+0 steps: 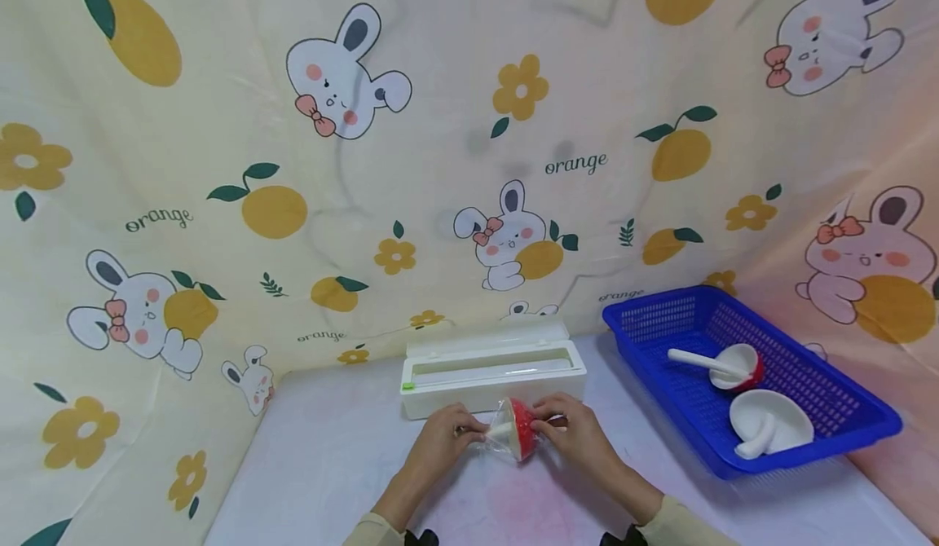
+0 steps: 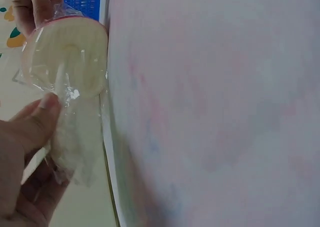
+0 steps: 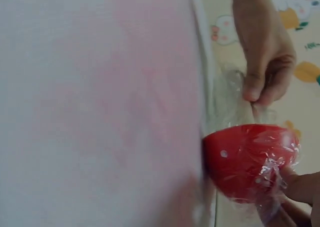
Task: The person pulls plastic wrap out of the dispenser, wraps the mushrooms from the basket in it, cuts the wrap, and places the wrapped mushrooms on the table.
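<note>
A cloth printed with rabbits, oranges and flowers (image 1: 469,163) hangs behind and to both sides of a pale table (image 1: 330,456), whose top shows faint pink staining. At the near middle of the table the person holds a small red bowl (image 1: 522,429) with a white inside, tipped on its side and wrapped in clear cling film (image 1: 500,443). The left hand (image 1: 443,436) pinches the gathered film at the bowl's open side, thumb and fingers closed on the bunched plastic, as the left wrist view shows with the white inside (image 2: 67,57) facing the camera. The right hand (image 1: 570,432) grasps the bowl from the right, its fingertips curled against the film-covered red outside (image 3: 247,159). Just beyond the hands, toward the far side, lies a long white cling film dispenser box (image 1: 493,371) with its lid raised. To the right, well apart from the hands, a blue plastic basket (image 1: 660,318) stands on the table, holding a red-and-white bowl with a white spoon (image 1: 722,364) in it at the far end and a white bowl with a spoon (image 1: 770,424) nearer.
</note>
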